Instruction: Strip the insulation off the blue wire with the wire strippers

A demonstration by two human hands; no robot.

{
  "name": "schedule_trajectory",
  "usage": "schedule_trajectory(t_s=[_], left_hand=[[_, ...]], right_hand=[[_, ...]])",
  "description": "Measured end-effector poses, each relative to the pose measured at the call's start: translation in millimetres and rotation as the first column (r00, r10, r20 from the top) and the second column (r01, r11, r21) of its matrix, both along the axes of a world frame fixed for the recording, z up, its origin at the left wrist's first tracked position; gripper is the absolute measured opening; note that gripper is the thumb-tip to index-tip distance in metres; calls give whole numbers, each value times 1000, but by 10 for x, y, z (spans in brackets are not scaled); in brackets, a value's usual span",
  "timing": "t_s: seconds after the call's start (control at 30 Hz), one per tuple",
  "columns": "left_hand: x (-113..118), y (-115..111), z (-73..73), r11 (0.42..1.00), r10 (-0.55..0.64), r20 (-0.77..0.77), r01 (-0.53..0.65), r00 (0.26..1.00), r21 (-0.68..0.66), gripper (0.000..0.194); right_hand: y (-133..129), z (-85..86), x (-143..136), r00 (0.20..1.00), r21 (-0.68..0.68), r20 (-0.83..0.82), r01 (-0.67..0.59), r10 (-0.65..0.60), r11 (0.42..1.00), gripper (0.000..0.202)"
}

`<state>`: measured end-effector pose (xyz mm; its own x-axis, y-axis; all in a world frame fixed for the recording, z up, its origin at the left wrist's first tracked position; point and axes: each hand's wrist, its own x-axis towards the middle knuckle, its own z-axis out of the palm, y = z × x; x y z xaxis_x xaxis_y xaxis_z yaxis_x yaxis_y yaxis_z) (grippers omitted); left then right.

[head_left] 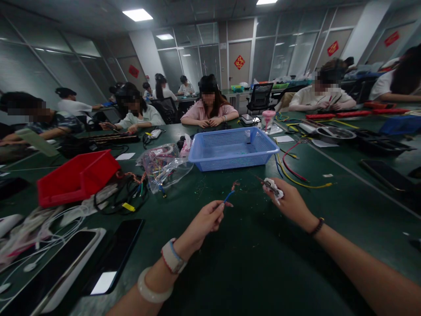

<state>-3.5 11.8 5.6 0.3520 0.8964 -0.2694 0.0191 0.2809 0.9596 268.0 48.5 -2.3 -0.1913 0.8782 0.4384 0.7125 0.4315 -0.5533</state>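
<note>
My left hand (208,219) is closed, pinching a short blue wire (228,197) between thumb and fingers. The wire's bare copper strands (234,186) fan out at its upper end, pointing away from me. To the right, my right hand (291,199) is closed around a tool wrapped in white material (273,189). A thin dark tip sticks out of it toward the left; the tool's exact kind is hard to make out. The tip and the copper strands are apart. Small wire scraps lie on the dark green table (263,259) between and beyond my hands.
Ahead stands a blue mesh basket (233,164). Left of it are a clear bag of wires (162,166), a red bin (79,177) and phones (115,254). Yellow and red cables (301,183) lie to the right. Several people sit around the tables.
</note>
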Motion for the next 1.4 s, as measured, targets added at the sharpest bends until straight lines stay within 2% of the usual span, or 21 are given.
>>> schedule_trajectory(t_s=[0.23,0.43,0.67,0.87,1.2,1.3,1.4], left_hand=[[-1,8,-21,997,55,-29,-53,998,62,42],[17,-23,-26,975,-29,-152,61,988,214,39],[35,-82,-8,938,-106,-260,183,960,294,37],[50,-90,19,930,-100,-290,194,952,313,35],[46,-82,42,936,-125,-284,208,950,283,36],[43,-78,35,941,-154,-281,227,947,250,36],[38,-67,9,944,-171,-264,235,949,233,37]], right_hand=[[14,44,82,979,155,172,85,-111,984,44],[-53,81,11,925,232,343,84,-162,969,47],[-128,64,-83,896,236,408,81,-175,968,54],[-127,42,-117,882,242,440,67,-171,968,46],[-113,114,-61,769,420,567,37,-294,907,23],[-109,110,-64,765,426,569,42,-303,904,21],[-110,86,-80,795,408,536,51,-284,912,23]])
